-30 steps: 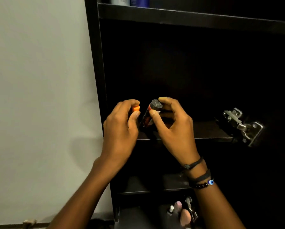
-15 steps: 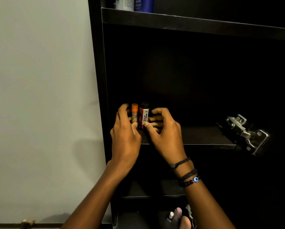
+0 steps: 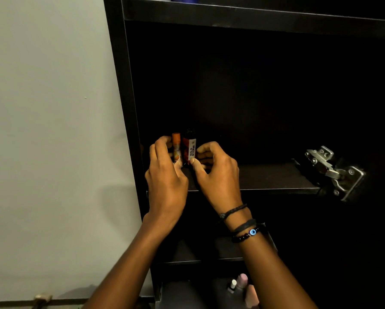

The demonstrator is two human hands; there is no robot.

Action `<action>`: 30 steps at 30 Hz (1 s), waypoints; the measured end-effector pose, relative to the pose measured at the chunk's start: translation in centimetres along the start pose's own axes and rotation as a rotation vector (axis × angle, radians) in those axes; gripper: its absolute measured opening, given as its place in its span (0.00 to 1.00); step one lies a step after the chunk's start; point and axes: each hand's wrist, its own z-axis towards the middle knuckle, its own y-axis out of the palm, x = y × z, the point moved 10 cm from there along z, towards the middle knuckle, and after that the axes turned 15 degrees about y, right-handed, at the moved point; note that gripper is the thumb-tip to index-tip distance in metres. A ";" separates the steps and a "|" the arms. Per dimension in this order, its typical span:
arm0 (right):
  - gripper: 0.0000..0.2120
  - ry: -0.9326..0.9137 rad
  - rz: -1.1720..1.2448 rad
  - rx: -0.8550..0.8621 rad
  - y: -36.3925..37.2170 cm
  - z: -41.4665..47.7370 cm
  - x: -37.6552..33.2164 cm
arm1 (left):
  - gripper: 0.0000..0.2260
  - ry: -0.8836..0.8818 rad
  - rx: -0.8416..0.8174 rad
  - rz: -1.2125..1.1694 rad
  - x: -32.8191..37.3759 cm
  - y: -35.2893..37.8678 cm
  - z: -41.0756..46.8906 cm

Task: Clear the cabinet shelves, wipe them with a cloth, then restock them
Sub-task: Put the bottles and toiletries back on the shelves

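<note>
"Orange-capped tube [image 3: 176, 148], upright at the left end of the shelf [image 3: 276, 177], just beside a red-and-black can [image 3: 189, 150] lettered WILD STONE."

"Restocking, then?"

"I'd say so. The left hand [image 3: 167, 175] curls round the tube, and the right hand [image 3: 216, 172] pinches the can between thumb and fingers."

"And next?"

"Probably letting go gently, so neither slim thing tips, then reaching for more. The shelf's back is too dark to read."
</note>
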 end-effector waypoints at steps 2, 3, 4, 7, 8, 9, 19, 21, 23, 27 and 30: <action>0.08 0.005 -0.009 0.000 0.1 0.0 0.0 | 0.23 -0.004 -0.006 0.000 -0.1 0.1 0.0; 0.08 0.005 -0.013 0.002 0.1 0.0 0.0 | 0.24 -0.008 -0.010 0.002 -0.1 0.1 0.0; 0.08 0.007 -0.016 0.003 0.1 0.0 0.0 | 0.25 -0.014 -0.015 0.006 -0.2 0.1 0.0; 0.09 0.019 -0.022 -0.004 0.2 0.0 0.1 | 0.28 -0.031 -0.034 0.023 -0.4 0.3 0.0; 0.09 0.023 -0.030 -0.004 0.3 0.0 0.2 | 0.29 -0.034 -0.038 0.025 -0.5 0.3 0.0; 0.09 0.027 -0.037 -0.004 0.3 0.0 0.2 | 0.29 -0.035 -0.041 0.026 -0.5 0.4 0.0; 0.09 0.047 -0.060 -0.005 0.3 -0.1 0.3 | 0.16 -0.004 -0.045 0.047 -0.3 0.5 0.0; 0.09 0.049 -0.071 -0.005 0.3 -0.1 0.3 | 0.16 -0.003 -0.045 0.054 -0.3 0.5 0.0; 0.09 0.044 -0.081 -0.005 0.2 -0.2 0.2 | 0.16 0.002 -0.054 0.051 -0.3 0.5 -0.1; 0.09 0.026 -0.094 0.007 0.1 -0.5 0.0 | 0.18 0.001 -0.072 0.055 -0.3 0.5 -0.3; 0.10 0.008 -0.118 0.017 -0.1 -0.9 -0.3 | 0.20 -0.001 -0.092 0.062 -0.3 0.5 -0.4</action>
